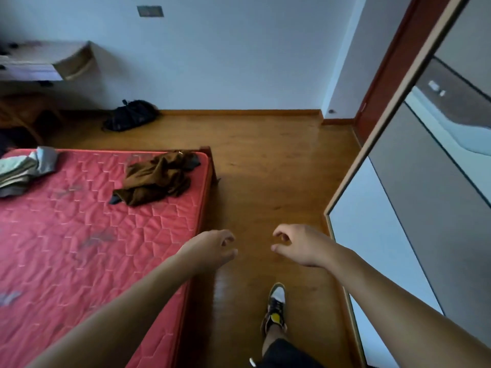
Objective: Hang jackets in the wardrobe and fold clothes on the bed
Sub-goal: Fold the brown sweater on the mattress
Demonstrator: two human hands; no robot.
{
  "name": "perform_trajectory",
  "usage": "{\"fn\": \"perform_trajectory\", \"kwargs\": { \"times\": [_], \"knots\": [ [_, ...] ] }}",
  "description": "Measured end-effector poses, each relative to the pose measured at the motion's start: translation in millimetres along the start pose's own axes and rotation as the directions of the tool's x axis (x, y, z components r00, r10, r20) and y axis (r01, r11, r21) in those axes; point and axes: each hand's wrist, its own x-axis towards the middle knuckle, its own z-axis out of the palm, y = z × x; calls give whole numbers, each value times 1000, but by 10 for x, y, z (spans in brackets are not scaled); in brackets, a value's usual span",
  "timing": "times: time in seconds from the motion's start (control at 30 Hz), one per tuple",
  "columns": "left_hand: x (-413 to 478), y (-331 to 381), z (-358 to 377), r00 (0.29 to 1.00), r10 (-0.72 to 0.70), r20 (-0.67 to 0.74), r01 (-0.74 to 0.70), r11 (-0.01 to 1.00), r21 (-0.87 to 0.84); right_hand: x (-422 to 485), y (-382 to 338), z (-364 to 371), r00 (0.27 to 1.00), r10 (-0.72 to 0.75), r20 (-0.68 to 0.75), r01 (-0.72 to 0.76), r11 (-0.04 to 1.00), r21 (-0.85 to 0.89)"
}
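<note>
We can read no text, brand or number here: the grey plate (150, 11) on the wall (239, 62) far beyond our left hand (212, 248) and the white mark (435, 87) on the wardrobe door (425, 181) up past our right hand (300, 244) are both too blurred.

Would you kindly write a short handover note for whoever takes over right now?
Hands: left hand and right hand both empty, fingers loosely curled, above the floor between the red mattress and the wardrobe.
Things: brown garment crumpled near the mattress's far right corner; pale clothes pile roughly stacked at its far left edge.
Done: cannot tell; the wardrobe's inside is not visible.
Left: the brown garment, at least, needs hanging or folding.
</note>
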Motion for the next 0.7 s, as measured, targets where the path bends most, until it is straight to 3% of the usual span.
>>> {"fn": "perform_trajectory", "kwargs": {
  "times": [0.37, 0.7],
  "knots": [
    [1505, -516, -1132, 966, -244, -87, 233, 965, -119, 2169, -286, -1406, 980, -166, 110, 184, 968, -171],
    [2269, -1534, -1660, 896, -432, -98, 386, 870, -308, 3939, -1130, -1838, 926, -258, 275, 332, 904, -270]
  ]
}}
